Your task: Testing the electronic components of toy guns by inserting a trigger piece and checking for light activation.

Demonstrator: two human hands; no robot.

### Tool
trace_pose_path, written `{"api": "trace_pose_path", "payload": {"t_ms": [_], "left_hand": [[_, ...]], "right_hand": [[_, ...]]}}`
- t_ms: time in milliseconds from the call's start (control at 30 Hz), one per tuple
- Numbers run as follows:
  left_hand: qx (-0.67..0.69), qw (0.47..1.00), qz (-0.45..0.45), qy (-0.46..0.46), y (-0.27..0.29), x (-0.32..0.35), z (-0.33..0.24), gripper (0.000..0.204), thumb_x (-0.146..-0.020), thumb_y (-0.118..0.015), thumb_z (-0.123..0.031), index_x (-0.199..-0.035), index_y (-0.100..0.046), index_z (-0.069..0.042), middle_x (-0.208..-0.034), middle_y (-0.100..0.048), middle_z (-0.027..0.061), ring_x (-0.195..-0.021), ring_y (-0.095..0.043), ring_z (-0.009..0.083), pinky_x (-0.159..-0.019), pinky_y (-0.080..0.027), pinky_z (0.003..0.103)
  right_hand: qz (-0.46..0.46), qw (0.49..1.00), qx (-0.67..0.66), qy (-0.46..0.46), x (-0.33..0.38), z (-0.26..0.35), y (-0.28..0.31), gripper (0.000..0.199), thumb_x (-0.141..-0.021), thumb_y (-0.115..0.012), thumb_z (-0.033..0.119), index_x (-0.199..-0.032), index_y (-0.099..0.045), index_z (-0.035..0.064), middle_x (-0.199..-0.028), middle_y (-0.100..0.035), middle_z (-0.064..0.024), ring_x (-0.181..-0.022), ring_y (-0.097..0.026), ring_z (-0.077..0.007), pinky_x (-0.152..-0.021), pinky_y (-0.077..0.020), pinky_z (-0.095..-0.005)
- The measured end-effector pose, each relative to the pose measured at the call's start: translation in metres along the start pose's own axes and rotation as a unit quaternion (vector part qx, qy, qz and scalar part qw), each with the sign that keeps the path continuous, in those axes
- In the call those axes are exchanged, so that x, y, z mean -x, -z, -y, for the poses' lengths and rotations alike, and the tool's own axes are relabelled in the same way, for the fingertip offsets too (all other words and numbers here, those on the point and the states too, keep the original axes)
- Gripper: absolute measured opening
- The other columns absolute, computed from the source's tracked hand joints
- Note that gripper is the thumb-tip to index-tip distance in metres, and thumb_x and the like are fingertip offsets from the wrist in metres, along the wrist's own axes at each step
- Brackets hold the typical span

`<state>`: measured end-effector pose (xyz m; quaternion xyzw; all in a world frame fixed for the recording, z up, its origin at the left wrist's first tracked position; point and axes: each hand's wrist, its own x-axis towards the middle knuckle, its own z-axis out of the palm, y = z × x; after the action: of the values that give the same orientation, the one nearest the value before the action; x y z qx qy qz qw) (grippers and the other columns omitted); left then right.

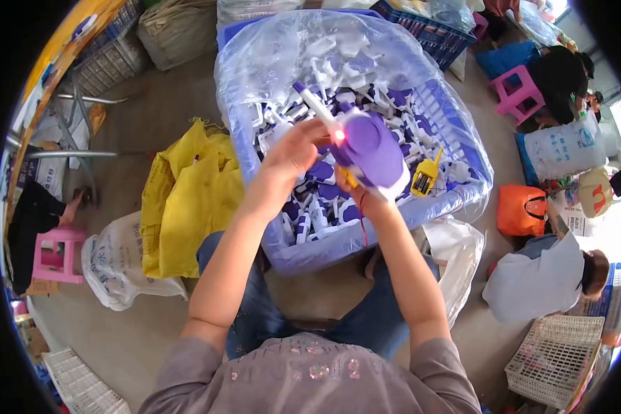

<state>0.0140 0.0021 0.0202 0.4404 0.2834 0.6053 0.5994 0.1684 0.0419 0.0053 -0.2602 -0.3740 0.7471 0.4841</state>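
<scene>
holding a purple and white plastic toy gun-shaped thing (369, 152) up over the big blue plastic crate (455, 117), which is lined with a clear plastic bag and sits on the floor right in front of the knees. the left hand (293, 153) is curled closed around the white barrel end, thumb and fingers wrapped on it, and a little red light glows right at the spot next to the fingertips. the right hand (362, 196) sits underneath, mostly hidden by the toy's round purple body, so i can only say it grips the bottom part, can't tell how tight.

progress-wise, judging just from what shows: the crate is heaped with loose purple and white plastic pieces (324, 200) of the same kind, so it looks like plenty of stock is sitting there. can't tell which of those are finished and which aren't. a small yellow plastic gadget (426, 177) lies on top of the heap near the right hand, just beside the toy.

around the spot: a crumpled yellow plastic bag (186, 200) on the floor to the left, a white printed sack (117, 265) below it, a pink plastic stool (54, 252) further left, and another person in a grey top (545, 276) crouched off to the right by a white lattice basket (555, 355).
</scene>
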Motion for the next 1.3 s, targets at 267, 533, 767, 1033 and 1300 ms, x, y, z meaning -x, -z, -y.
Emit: {"api": "trace_pose_path", "payload": {"t_ms": [267,533,767,1033,1300], "left_hand": [[0.063,0.991,0.116,0.026,0.003,0.008,0.006,0.075,-0.070,-0.075,-0.042,-0.125,-0.046,-0.001,-0.128,-0.048,0.0065,-0.112,-0.049,0.0166,-0.093,-0.039,0.030],[0.095,0.995,-0.031,-0.020,0.006,0.003,0.002,0.059,-0.071,-0.075,-0.031,-0.115,-0.053,0.002,-0.107,-0.059,0.0057,-0.101,-0.054,0.0161,-0.094,-0.036,0.029],[0.018,0.998,-0.063,0.014,0.009,0.006,-0.010,0.056,-0.069,-0.076,-0.032,-0.111,-0.057,0.000,-0.104,-0.061,0.0065,-0.099,-0.056,0.0161,-0.092,-0.038,0.029],[-0.010,0.999,-0.021,0.047,0.014,0.007,-0.011,0.052,-0.068,-0.076,-0.027,-0.110,-0.058,-0.002,-0.103,-0.062,0.0064,-0.096,-0.057,0.0164,-0.089,-0.040,0.030],[-0.002,0.998,-0.010,0.054,0.017,0.011,-0.008,0.060,-0.069,-0.075,-0.029,-0.117,-0.052,0.000,-0.109,-0.059,0.0078,-0.102,-0.055,0.0180,-0.094,-0.039,0.032]], "right_hand": [[-0.037,0.984,-0.093,-0.148,0.032,-0.010,-0.033,0.034,-0.085,-0.061,0.028,-0.116,-0.048,0.0184,-0.087,-0.058,-0.0002,-0.054,-0.056,-0.0123,-0.039,-0.0374,-0.0209],[-0.058,0.982,0.182,0.003,0.014,-0.003,-0.003,0.031,-0.092,-0.049,0.032,-0.111,-0.048,0.0079,-0.096,-0.057,-0.0064,-0.079,-0.057,-0.0154,-0.063,-0.0452,-0.0256],[0.001,0.705,0.477,0.525,0.018,0.029,-0.009,0.041,-0.093,-0.038,0.038,-0.116,-0.041,0.0036,-0.126,-0.045,-0.0213,-0.119,-0.042,-0.0300,-0.099,-0.0291,-0.0462],[0.102,0.681,0.604,0.400,0.031,0.039,-0.014,0.057,-0.090,-0.034,0.055,-0.115,-0.044,0.0056,-0.119,-0.054,-0.0130,-0.119,-0.042,-0.0319,-0.104,-0.0154,-0.0508],[0.112,0.729,0.571,0.361,0.032,0.033,-0.017,0.057,-0.088,-0.041,0.053,-0.114,-0.049,0.0034,-0.116,-0.056,-0.0083,-0.119,-0.042,-0.0289,-0.106,-0.0089,-0.0487]]}}
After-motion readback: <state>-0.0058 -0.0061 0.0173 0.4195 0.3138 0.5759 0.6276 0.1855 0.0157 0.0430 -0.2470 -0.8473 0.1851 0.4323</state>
